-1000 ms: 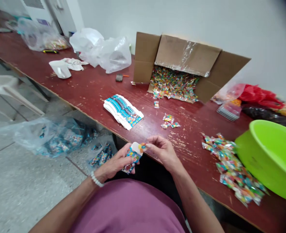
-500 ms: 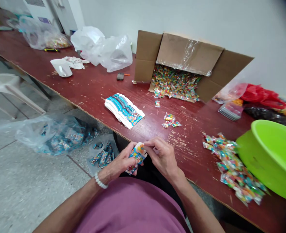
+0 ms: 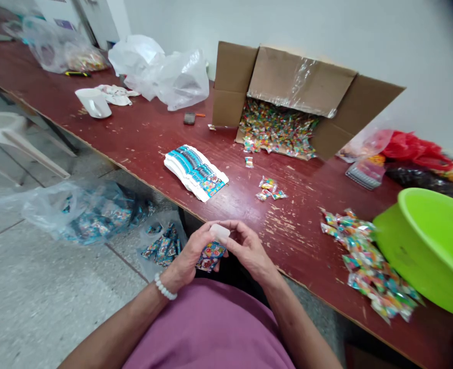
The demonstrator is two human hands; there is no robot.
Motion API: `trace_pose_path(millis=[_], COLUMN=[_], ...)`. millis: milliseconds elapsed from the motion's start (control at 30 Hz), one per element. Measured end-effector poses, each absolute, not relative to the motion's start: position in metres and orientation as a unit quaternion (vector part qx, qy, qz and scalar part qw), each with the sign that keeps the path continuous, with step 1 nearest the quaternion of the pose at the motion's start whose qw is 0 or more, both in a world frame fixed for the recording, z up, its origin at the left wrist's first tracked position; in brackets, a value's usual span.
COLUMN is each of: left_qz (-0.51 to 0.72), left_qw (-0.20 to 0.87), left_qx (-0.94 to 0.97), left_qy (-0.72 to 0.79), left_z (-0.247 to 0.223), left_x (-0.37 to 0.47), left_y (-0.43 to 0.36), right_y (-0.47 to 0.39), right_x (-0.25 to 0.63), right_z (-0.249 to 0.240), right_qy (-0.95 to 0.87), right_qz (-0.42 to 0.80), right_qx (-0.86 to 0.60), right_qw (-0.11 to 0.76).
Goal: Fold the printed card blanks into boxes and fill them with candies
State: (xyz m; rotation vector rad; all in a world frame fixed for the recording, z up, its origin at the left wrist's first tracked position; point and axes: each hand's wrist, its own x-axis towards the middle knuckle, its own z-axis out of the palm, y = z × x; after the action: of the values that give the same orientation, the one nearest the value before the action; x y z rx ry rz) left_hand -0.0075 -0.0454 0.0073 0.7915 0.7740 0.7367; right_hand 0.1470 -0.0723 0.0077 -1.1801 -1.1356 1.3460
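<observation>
Both hands meet at a small blue printed candy box (image 3: 212, 252) just off the table's front edge. My left hand (image 3: 194, 249) is closed around its left side, thumb near the top. The fingers of my right hand (image 3: 246, 247) pinch the white end flap (image 3: 221, 232), which stands up at the top of the box. The inside of the box is hidden by the flap and fingers. Ahead on the table lies a fanned stack of flat blue boxes (image 3: 196, 171). Several wrapped candies (image 3: 268, 183) lie to the right of that stack.
A tilted cardboard box (image 3: 301, 66) spills wrapped candies at the back. At right, a candy pile (image 3: 365, 261) lies beside a green basin (image 3: 414, 251). A white mug (image 3: 94, 102) and plastic bags (image 3: 180, 77) are further left. Bags of blue packs (image 3: 99, 215) are on the floor.
The orange-yellow content visible at the box's opening is now out of sight. The white flap stands over the top, and my right fingers have moved onto it.
</observation>
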Motion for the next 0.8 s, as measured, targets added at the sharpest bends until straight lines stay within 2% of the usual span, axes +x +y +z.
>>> trace_pose_path(millis=[167,267,500,667,800], left_qz=[0.32,0.29,0.298,0.289,0.292], left_qw=[0.846,0.882,0.854,0.845,0.835], left_qx=[0.269,0.202,0.233,0.26,0.268], left_qy=[0.332,0.312,0.356,0.367,0.382], left_z=[-0.0002,0.0001,-0.002,-0.0006,-0.0005], left_x=[-0.0072,-0.0081,-0.005,-0.0058,-0.0078], left_y=[-0.0458,-0.0427,-0.0448,-0.0463,-0.0451], right_y=[-0.0724,-0.0716,-0.0709,-0.0675,-0.0721], right_x=[0.1421,0.1462,0.1434,0.1426,0.1467], right_z=[0.0049,0.0067,0.0066,0.0014,0.0005], right_qy=[-0.56,-0.64,-0.546,-0.475,-0.542], right_qz=[0.398,0.326,0.438,0.543,0.477], right_qx=[-0.517,-0.492,-0.548,-0.491,-0.513], right_qw=[0.511,0.492,0.458,0.489,0.464])
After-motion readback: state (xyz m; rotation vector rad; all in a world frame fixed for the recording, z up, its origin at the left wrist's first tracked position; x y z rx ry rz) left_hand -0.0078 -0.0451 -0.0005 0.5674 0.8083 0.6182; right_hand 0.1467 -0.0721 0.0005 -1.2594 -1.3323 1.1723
